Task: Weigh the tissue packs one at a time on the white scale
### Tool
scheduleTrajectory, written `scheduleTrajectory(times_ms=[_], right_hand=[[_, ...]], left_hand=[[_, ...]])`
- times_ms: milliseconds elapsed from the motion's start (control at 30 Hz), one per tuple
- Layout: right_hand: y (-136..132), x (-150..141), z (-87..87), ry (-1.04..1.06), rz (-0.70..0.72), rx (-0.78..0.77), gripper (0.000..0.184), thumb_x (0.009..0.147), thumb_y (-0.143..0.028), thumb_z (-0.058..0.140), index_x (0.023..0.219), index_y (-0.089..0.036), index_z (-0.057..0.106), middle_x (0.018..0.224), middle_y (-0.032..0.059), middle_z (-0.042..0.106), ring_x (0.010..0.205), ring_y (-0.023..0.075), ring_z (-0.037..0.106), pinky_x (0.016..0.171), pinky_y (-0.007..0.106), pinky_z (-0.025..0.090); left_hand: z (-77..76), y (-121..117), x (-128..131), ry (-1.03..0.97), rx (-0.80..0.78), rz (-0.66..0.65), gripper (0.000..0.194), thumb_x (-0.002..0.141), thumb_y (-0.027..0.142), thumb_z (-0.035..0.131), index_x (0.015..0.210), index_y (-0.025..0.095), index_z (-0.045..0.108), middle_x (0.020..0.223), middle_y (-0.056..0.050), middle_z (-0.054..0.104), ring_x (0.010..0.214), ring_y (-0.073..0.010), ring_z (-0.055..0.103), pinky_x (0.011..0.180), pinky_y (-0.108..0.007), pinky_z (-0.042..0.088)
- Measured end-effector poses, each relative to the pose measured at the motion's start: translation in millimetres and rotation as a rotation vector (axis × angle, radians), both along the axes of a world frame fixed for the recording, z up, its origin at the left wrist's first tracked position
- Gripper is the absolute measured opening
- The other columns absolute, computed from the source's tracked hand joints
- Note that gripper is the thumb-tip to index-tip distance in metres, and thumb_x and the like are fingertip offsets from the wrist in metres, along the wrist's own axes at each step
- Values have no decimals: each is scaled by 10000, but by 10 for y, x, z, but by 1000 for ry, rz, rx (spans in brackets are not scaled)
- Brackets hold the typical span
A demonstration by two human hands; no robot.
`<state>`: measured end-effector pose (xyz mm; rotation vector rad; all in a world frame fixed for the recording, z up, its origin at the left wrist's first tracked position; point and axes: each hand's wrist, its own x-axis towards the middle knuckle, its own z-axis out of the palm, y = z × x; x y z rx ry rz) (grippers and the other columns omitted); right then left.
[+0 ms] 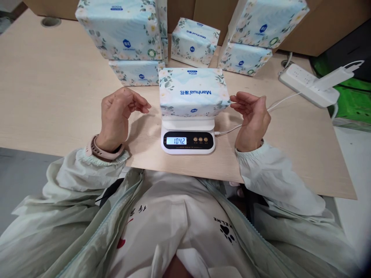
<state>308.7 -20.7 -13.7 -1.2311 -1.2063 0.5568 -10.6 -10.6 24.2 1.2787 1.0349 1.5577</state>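
Note:
A pack of tissues [193,92], pale blue with a flower print, lies on the white digital scale [188,143], whose lit display reads 104.2. To the left of the pack is my left hand [120,112], its fingers loosely curved and apart from the pack, holding nothing. On the other side my right hand [251,117] is open, with its fingertips close to the pack's right edge; whether they touch it I cannot tell. Most of the scale's platform is hidden under the pack.
Stacked tissue packs stand behind at the left [121,33] and right [261,29], with a single tissue pack [194,42] between them. A white power strip [310,85] with a plugged-in charger sits at the right. A white cable [232,129] runs to the scale.

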Motion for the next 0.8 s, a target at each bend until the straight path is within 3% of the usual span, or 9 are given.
scheduleTrajectory(times_ms=[233, 433, 533, 600, 667, 733, 800], right_hand=[[-3, -16, 10, 7, 4, -28, 651, 1102, -761, 305, 1171, -328, 785, 1185, 56, 836, 1194, 309, 809, 1184, 637, 596], [10, -33, 26, 65, 27, -40, 589, 1027, -815, 479, 1119, -321, 786, 1155, 66, 847, 1124, 311, 809, 1151, 621, 620], [-63, -43, 104, 38, 81, -89, 598, 994, -809, 575, 1223, -293, 771, 1213, 89, 842, 1206, 325, 795, 1176, 623, 604], [-143, -65, 155, -43, 187, -164, 696, 968, -803, 643, 1436, -291, 699, 1430, 121, 786, 1378, 355, 729, 1237, 645, 555], [-200, -103, 179, -150, 308, -232, 853, 953, -801, 677, 1647, -325, 535, 1669, 130, 636, 1516, 382, 629, 1277, 666, 510], [-174, -140, 188, -227, 371, -260, 945, 963, -792, 669, 1753, -367, 374, 1779, 110, 517, 1567, 392, 570, 1282, 676, 500], [-16, -155, 210, -267, 345, -226, 961, 987, -772, 643, 1791, -400, 270, 1791, 91, 495, 1551, 383, 571, 1270, 670, 515]], left_hand=[[-27, 28, -16, 18, 4, 1, 311, 962, 391, 700, 701, 269, 817, 723, -47, 767, 673, -217, 673, 692, -410, 542], [-30, -31, -33, 43, 4, 89, 279, 961, 328, 734, 701, 258, 808, 764, -46, 782, 695, -206, 687, 746, -403, 594], [54, -218, -61, 153, -31, 88, 106, 947, 346, 813, 945, 285, 901, 994, -34, 865, 952, -254, 801, 972, -438, 670], [122, -344, -55, 236, -118, -38, 316, 944, 400, 873, 1243, 299, 876, 1285, -45, 853, 1241, -317, 795, 1134, -504, 658], [188, -404, -10, 285, -164, -200, 571, 952, 467, 884, 1485, 302, 761, 1553, -66, 731, 1465, -375, 689, 1241, -562, 608], [256, -360, 77, 321, -136, -316, 689, 983, 509, 843, 1611, 300, 651, 1704, -63, 594, 1582, -398, 582, 1326, -585, 534], [337, -192, 200, 367, -58, -378, 767, 997, 523, 809, 1683, 289, 561, 1765, -53, 517, 1630, -402, 523, 1380, -596, 467]])
